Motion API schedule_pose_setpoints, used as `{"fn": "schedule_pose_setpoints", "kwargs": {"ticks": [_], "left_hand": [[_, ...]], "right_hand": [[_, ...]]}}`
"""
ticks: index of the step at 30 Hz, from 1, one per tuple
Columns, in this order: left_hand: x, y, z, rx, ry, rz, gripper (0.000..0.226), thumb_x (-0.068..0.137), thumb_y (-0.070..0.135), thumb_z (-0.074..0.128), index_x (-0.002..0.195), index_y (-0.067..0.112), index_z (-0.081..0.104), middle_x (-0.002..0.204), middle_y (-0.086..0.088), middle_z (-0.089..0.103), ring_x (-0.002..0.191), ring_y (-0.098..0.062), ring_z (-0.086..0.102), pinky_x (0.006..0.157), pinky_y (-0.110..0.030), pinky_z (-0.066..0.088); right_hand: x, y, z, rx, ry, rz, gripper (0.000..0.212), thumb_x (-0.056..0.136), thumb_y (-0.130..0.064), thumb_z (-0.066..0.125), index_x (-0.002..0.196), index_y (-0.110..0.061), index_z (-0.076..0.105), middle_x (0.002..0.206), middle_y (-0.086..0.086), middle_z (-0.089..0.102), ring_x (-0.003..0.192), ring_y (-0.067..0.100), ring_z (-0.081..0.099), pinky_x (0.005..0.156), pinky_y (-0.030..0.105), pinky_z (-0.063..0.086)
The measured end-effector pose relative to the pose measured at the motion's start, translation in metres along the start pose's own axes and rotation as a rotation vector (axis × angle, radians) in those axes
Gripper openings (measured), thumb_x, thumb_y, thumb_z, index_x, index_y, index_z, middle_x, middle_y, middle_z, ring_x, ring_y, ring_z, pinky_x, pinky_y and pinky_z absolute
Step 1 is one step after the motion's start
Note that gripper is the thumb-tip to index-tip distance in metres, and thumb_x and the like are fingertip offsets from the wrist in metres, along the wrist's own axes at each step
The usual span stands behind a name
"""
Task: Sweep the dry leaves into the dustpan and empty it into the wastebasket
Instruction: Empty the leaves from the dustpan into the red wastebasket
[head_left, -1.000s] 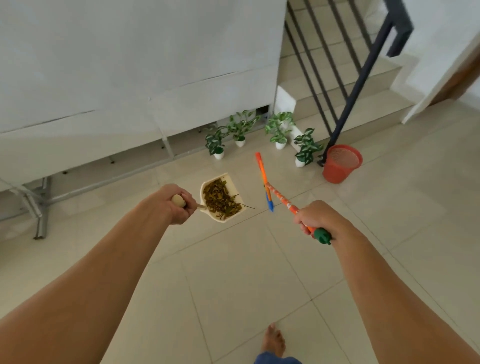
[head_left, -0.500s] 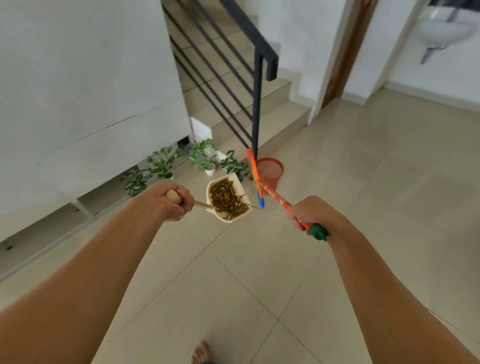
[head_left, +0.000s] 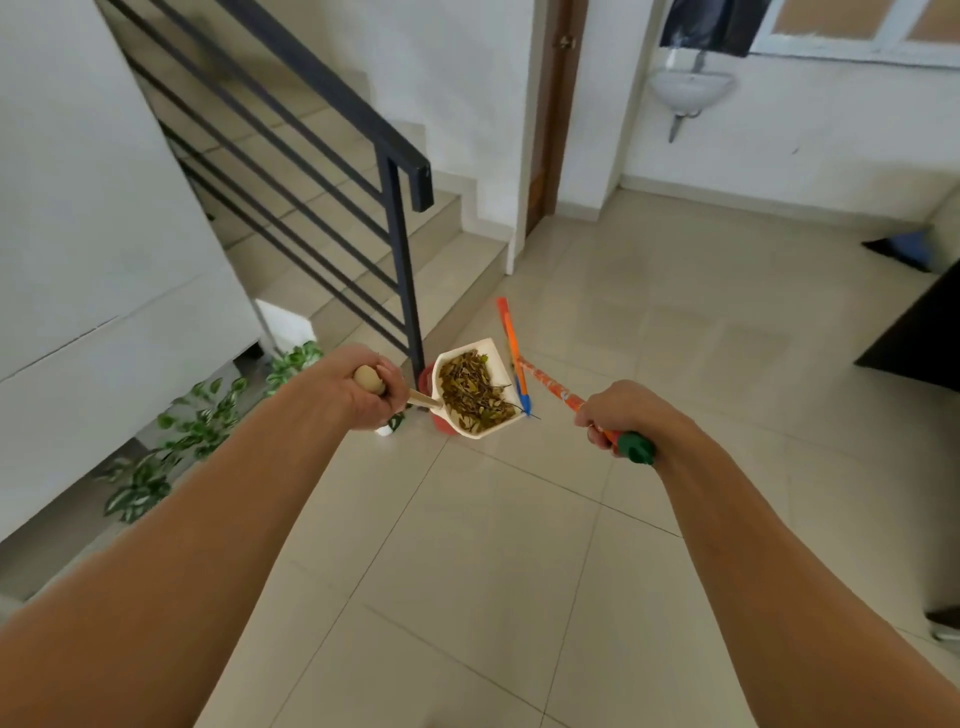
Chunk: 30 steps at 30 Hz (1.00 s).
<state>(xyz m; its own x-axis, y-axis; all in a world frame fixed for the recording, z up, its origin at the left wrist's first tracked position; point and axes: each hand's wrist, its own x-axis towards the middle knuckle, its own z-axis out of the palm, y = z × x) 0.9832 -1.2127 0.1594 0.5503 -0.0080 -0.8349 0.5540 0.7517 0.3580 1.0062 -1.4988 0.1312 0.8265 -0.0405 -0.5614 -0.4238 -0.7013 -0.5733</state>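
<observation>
My left hand (head_left: 363, 387) is shut on the wooden handle of a cream dustpan (head_left: 496, 353), held level in the air and heaped with dry leaves (head_left: 474, 392). The red wastebasket (head_left: 427, 379) stands on the floor directly behind and below the pan, mostly hidden by it. My right hand (head_left: 621, 415) grips the orange broom (head_left: 550, 387) near its green end cap. The broom's orange and blue head (head_left: 511, 343) points away, just right of the dustpan.
A black stair railing (head_left: 400, 260) and tiled steps (head_left: 441, 249) rise at the left behind the wastebasket. Small potted plants (head_left: 208, 410) line the white wall at the left. A wall sink (head_left: 688, 91) hangs far right, beside a brown door (head_left: 553, 114).
The view has swung right and nearer the stairs. The wastebasket, earlier visible right of the dustpan, now sits behind and under the pan. Both hands keep their grips.
</observation>
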Motion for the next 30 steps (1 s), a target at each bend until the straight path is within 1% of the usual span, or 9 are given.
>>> {"fn": "schedule_pose_setpoints", "kwargs": {"ticks": [1,4,8,11,15,20,23,28,30], "left_hand": [[0.005,0.008,0.01,0.022,0.005,0.005,0.027,0.094,0.001,0.047,0.118,0.012,0.053,0.059,-0.003,0.046,0.029,-0.009,0.041,0.027,-0.014,0.035],[0.02,0.026,0.034,0.077,0.01,0.007,0.016,0.093,-0.001,0.045,0.102,0.011,0.047,0.059,-0.005,0.045,0.03,-0.009,0.042,0.027,-0.015,0.035],[0.039,0.05,0.062,0.082,-0.022,-0.016,0.003,0.095,0.002,0.046,0.095,0.004,0.048,0.06,-0.005,0.046,0.033,-0.007,0.043,0.027,-0.016,0.036],[0.055,0.063,0.083,0.065,-0.007,0.006,0.008,0.096,0.005,0.045,0.09,0.002,0.05,0.061,-0.003,0.047,0.034,-0.005,0.043,0.027,-0.016,0.036],[0.081,0.078,0.111,0.034,0.011,0.022,0.01,0.094,0.001,0.045,0.087,0.008,0.047,0.061,-0.006,0.047,0.032,-0.007,0.042,0.027,-0.016,0.035],[0.111,0.088,0.156,0.054,0.059,0.077,0.011,0.098,0.004,0.043,0.09,0.004,0.05,0.066,0.0,0.046,0.035,-0.004,0.041,0.027,-0.015,0.037],[0.124,0.087,0.176,0.084,0.092,0.113,0.01,0.098,0.004,0.042,0.098,0.0,0.051,0.065,0.0,0.044,0.033,-0.003,0.04,0.026,-0.014,0.035],[0.151,0.084,0.191,0.165,0.15,0.17,0.009,0.099,0.002,0.04,0.099,0.003,0.049,0.064,0.0,0.041,0.031,-0.004,0.038,0.025,-0.014,0.034],[0.162,0.084,0.191,0.222,0.176,0.179,0.009,0.099,0.003,0.04,0.1,0.004,0.049,0.064,0.0,0.042,0.032,-0.004,0.039,0.025,-0.013,0.034]], "right_hand": [[0.006,-0.005,-0.003,0.02,0.011,0.005,0.018,0.089,-0.009,0.058,0.074,0.0,0.061,0.066,0.012,0.061,0.058,0.022,0.054,0.058,0.031,0.044],[0.025,-0.015,-0.013,0.074,0.042,0.029,0.012,0.089,-0.008,0.058,0.079,0.0,0.06,0.064,0.011,0.06,0.054,0.02,0.052,0.052,0.029,0.042],[0.054,-0.026,-0.03,0.142,0.054,0.04,0.007,0.09,-0.006,0.058,0.091,0.0,0.058,0.062,0.01,0.057,0.046,0.016,0.049,0.043,0.024,0.038],[0.084,-0.032,-0.046,0.168,0.062,0.03,0.011,0.092,-0.006,0.058,0.1,0.001,0.056,0.062,0.011,0.056,0.041,0.014,0.048,0.037,0.02,0.036],[0.131,-0.04,-0.072,0.26,0.022,0.018,0.01,0.092,-0.002,0.055,0.101,0.002,0.055,0.07,0.012,0.053,0.025,0.008,0.044,0.031,0.013,0.034],[0.202,-0.049,-0.108,0.26,-0.03,-0.027,0.007,0.089,-0.001,0.053,0.094,0.003,0.056,0.056,0.01,0.052,0.029,0.01,0.043,0.032,0.015,0.034],[0.238,-0.056,-0.12,0.296,-0.079,-0.026,0.009,0.088,0.001,0.051,0.095,0.002,0.056,0.059,0.011,0.051,0.028,0.009,0.042,0.033,0.015,0.033],[0.284,-0.068,-0.13,0.313,-0.156,-0.036,0.015,0.087,0.001,0.052,0.099,0.001,0.06,0.066,0.01,0.054,0.04,0.011,0.045,0.034,0.016,0.034],[0.299,-0.069,-0.128,0.319,-0.178,-0.018,0.016,0.087,0.0,0.052,0.101,0.0,0.06,0.068,0.01,0.053,0.04,0.01,0.046,0.034,0.016,0.035]]}}
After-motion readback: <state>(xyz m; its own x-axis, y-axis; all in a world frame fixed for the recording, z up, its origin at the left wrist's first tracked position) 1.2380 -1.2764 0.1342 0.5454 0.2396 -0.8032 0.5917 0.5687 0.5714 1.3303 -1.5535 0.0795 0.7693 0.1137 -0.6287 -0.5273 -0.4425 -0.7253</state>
